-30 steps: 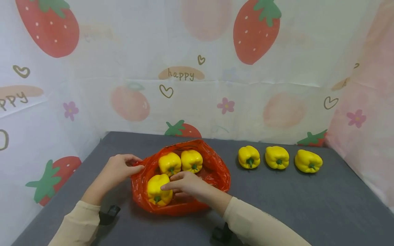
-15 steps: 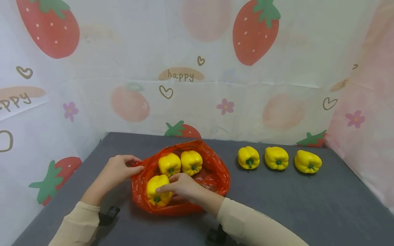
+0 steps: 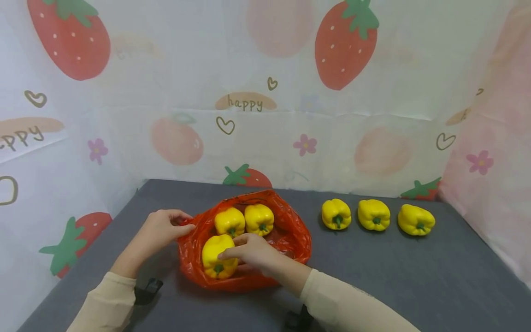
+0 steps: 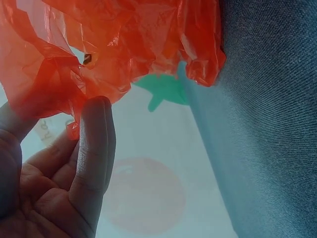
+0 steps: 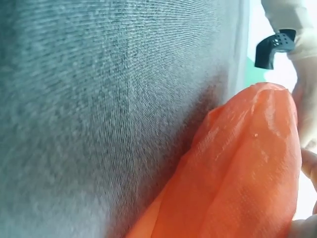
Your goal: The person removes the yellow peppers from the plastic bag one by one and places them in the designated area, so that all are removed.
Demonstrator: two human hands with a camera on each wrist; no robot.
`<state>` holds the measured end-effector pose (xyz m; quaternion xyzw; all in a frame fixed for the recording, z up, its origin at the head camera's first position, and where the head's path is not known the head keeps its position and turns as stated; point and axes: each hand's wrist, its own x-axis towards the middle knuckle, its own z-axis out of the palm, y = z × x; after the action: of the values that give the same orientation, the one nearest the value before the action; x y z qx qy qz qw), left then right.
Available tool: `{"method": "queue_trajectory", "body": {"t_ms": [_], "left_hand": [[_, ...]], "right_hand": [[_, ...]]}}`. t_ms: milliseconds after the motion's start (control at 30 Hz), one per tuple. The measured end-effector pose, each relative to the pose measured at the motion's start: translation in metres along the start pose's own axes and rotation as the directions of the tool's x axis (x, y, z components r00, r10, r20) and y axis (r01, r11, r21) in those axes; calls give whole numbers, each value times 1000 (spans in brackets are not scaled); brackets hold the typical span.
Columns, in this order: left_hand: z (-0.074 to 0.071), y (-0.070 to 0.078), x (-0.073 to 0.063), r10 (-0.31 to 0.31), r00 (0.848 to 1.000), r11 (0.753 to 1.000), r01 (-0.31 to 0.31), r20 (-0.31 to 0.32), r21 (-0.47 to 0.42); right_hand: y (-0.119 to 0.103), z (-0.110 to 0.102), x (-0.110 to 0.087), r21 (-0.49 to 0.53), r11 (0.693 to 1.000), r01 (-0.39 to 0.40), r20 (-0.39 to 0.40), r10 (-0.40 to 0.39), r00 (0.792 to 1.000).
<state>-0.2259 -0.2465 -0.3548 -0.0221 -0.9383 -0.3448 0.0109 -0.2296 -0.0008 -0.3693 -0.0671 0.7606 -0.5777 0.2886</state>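
At red bag (image 3: 244, 283), left hand (image 3: 162, 227) pinching rim (image 3: 199, 223), right hand (image 3: 254, 252) gripping pepper (image 3: 213, 254); table (image 3: 394, 276) spreads rightward.

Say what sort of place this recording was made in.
Probably a makeshift indoor filming booth: a dark grey table has printed sheets with strawberries and flowers behind it and along both sides, and a black wrist device, perhaps a camera, suggests a staged recording.
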Motion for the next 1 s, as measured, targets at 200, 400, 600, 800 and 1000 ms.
{"method": "queue_trajectory", "body": {"t_ms": [200, 400, 600, 800, 1000], "left_hand": [[-1, 1, 0, -9, 1000, 1000, 9, 6, 0], [-2, 1, 1, 9, 1000, 1000, -9, 3, -3], [-1, -2, 2, 16, 1000, 1000, -16, 6, -9], [-1, -2, 3, 17, 1000, 1000, -17, 8, -13], [-2, -2, 3, 13, 1000, 1000, -13, 8, -10]], "right_hand": [[-3, -17, -10, -23, 1000, 16, -18, -16, 1000], [-6, -36, -21, 13, 999, 32, 9, -32, 999], [-7, -52, -32, 18, 998, 52, 0, -52, 999], [-7, -64, -43, 38, 998, 52, -3, -52, 999], [-4, -75, -52, 29, 998, 49, -11, -49, 999]]}}
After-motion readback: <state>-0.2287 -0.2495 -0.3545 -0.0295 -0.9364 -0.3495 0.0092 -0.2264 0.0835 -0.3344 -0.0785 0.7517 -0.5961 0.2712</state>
